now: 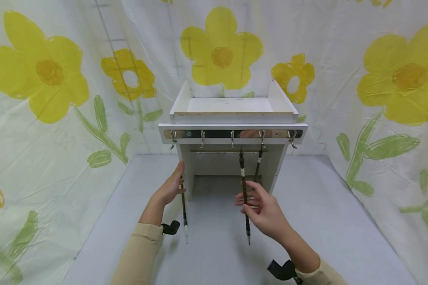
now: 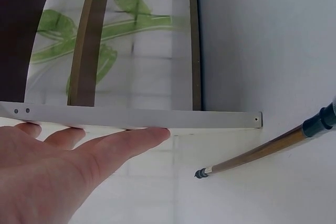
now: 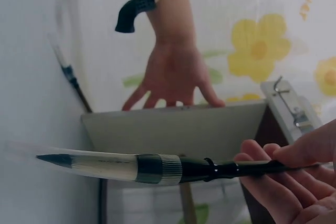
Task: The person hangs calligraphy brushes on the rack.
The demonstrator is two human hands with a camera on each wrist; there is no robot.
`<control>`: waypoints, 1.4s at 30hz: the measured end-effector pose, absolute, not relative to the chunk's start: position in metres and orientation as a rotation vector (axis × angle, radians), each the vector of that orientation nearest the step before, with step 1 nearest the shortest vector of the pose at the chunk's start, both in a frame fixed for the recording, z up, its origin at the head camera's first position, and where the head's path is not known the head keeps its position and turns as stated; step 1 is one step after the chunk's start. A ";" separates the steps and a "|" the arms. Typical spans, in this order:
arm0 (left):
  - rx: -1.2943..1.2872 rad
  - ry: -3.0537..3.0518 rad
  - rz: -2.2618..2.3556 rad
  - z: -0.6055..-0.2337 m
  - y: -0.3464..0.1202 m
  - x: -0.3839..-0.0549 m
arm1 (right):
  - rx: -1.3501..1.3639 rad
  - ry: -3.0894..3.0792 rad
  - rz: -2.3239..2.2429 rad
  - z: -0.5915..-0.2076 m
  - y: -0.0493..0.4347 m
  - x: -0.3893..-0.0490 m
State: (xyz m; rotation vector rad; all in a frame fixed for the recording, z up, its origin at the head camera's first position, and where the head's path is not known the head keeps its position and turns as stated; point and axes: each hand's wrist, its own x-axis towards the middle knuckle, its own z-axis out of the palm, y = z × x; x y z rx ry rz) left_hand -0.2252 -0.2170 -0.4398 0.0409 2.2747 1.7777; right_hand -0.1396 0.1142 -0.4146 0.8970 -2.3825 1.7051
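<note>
My right hand [image 1: 265,209] pinches a calligraphy brush [image 1: 244,186] between thumb and fingers, bristle end down, its upper end just below the hook rail. In the right wrist view, this brush [image 3: 170,169] shows dark-tipped pale bristles under a clear cover. Fingers straight, my left hand [image 1: 171,186] rests against the left side panel [image 2: 131,117] of a white wooden rack. Near that hand, a second brush [image 1: 184,206] points downward; its top is hidden in the head view. A third brush [image 1: 258,162] hangs from a hook, partly behind my right hand.
Along the rack's front runs a metal strip with several hooks [image 1: 232,136]. Above it is an open-topped shelf [image 1: 232,105]; a thin wooden bar [image 1: 214,151] crosses below. The rack stands on a pale table [image 1: 214,257] before a flower-printed curtain [image 1: 157,31].
</note>
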 end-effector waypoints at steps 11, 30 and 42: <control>0.027 2.275 1.764 -0.440 -0.217 -0.224 | 0.858 -2.451 1.719 -0.411 0.105 -0.143; 0.024 2.257 1.790 -0.440 -0.216 -0.225 | 0.817 -2.492 1.736 -0.415 0.101 -0.159; 0.033 2.268 1.784 -0.440 -0.217 -0.225 | 0.962 -2.384 1.802 -0.416 0.101 -0.158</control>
